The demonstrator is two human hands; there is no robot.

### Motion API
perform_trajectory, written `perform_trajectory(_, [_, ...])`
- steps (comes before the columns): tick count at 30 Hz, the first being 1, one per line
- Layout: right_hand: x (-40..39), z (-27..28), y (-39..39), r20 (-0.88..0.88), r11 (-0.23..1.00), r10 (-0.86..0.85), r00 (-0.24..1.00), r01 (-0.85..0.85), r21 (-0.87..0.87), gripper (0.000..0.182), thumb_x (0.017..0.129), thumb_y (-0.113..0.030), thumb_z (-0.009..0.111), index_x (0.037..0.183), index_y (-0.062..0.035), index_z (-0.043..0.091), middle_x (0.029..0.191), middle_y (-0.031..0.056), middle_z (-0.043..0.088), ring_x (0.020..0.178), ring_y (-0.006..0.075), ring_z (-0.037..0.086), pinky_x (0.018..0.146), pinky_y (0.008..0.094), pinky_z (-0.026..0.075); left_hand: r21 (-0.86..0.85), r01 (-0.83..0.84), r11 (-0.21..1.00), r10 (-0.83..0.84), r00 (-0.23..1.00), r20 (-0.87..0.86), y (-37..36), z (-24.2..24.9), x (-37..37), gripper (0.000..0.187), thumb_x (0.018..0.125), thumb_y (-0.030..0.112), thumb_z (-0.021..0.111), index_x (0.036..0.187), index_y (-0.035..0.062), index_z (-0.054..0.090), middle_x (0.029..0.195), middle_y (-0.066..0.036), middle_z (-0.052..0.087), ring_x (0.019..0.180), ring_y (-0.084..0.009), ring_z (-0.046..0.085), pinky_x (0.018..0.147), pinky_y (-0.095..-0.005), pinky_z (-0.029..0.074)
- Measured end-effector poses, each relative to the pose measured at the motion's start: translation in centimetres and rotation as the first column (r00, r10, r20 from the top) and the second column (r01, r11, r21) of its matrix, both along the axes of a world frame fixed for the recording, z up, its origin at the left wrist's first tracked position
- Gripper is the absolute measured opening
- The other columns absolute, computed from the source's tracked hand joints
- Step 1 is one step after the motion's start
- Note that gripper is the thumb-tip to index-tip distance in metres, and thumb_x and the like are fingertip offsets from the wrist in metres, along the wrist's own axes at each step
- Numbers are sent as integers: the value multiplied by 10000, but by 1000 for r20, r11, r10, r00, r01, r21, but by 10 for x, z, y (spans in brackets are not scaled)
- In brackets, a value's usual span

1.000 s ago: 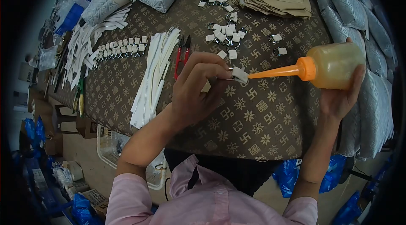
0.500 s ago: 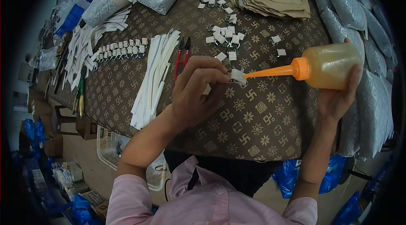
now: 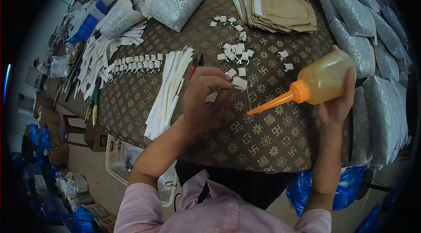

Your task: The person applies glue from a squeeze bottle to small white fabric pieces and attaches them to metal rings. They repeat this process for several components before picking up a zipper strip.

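My left hand (image 3: 202, 101) pinches a small white strap tab with a metal ring (image 3: 239, 83) between thumb and fingertips. My right hand (image 3: 337, 109) is wrapped round a clear squeeze glue bottle (image 3: 329, 77) of yellowish liquid, tilted with its orange nozzle (image 3: 277, 100) pointing down to the left. The nozzle tip is below and right of the tab, apart from it. A thin glassy strand (image 3: 248, 97) runs between tab and tip. Just beyond my left hand lie several similar ringed tabs (image 3: 237, 51) in a loose cluster.
White zipper strips (image 3: 165, 97) lie left of my hand, with red-handled snips (image 3: 193, 70) partly hidden behind it. Farther left are rows of ringed tabs (image 3: 137, 64) and white strips (image 3: 94, 60). Tan fabric pieces (image 3: 287, 5) are stacked at the back; grey patterned pouches (image 3: 386, 117) line the right.
The nozzle has pulled away from the tab, down and slightly left, and a strand now stretches between them. My left hand still holds the tab. The camera view has shifted slightly.
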State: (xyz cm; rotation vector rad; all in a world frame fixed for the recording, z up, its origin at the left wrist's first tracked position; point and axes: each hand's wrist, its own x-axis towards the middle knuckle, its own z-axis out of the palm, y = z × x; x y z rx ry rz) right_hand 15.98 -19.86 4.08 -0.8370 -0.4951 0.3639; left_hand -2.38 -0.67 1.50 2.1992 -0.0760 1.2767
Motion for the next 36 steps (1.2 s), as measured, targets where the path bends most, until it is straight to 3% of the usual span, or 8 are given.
perform_trajectory(4, [17,-14,-2,-196,972,214,957,-188,144,530,904,-366,471,1270,6,380,1118,114,532,997,207,556,883,351,457,-128,-179,975,184,983,25,17,7,-3,210,705,-55,670,838,30,531,849,-76,548,708,-117,532,612,-229,439])
perform_trajectory(7, [34,-22,-7,-230,968,221,948,-185,168,501,906,-345,475,1259,2,400,1124,116,539,1019,223,555,880,356,467,-397,-248,884,303,949,83,53,21,-29,146,762,-11,652,848,21,538,835,-23,544,687,-60,492,618,-195,411])
perform_trajectory(8, [40,-24,-10,-210,954,270,940,-233,186,491,907,-336,475,1256,3,406,1139,118,533,1037,225,547,885,357,467,-509,-382,771,428,903,-29,64,29,-49,118,781,43,652,844,17,555,786,-4,549,681,-50,487,620,-188,402])
perform_trajectory(10, [42,-19,-8,-326,990,61,943,-15,140,487,914,-320,467,1268,5,387,1177,126,512,1065,228,533,901,360,465,-507,-502,700,562,826,-41,108,28,-91,112,793,87,646,837,10,578,728,7,549,664,-44,483,604,-190,398])
perform_trajectory(13, [45,-19,-14,-279,979,125,952,-73,190,502,918,-306,464,1290,11,351,1220,134,479,1085,234,519,922,373,455,-588,-650,481,703,687,-183,163,4,-164,124,791,119,655,823,11,605,682,22,544,602,-54,465,550,-193,374])
perform_trajectory(19, [51,-25,-13,-252,979,150,956,-108,172,499,920,-299,463,1291,14,345,1224,148,469,1095,246,511,922,384,458,-748,-552,367,660,721,-209,181,-29,-210,136,792,131,652,803,-4,644,658,1,569,518,-63,458,462,-225,354])
perform_trajectory(28, [54,-24,-13,-242,990,97,966,-68,126,488,915,-290,476,1269,26,359,1226,158,465,1099,264,506,917,403,466,-673,-698,244,606,652,-456,185,-20,-203,146,741,147,676,714,15,620,559,-14,533,443,-85,453,417,-237,351])
perform_trajectory(36, [59,-28,-15,-223,983,143,964,-113,145,481,914,-280,480,1264,29,362,1240,149,459,1104,265,503,923,408,462,-693,-692,201,579,655,-486,188,-25,-200,148,712,139,687,688,14,612,551,-16,528,432,-90,449,406,-239,352])
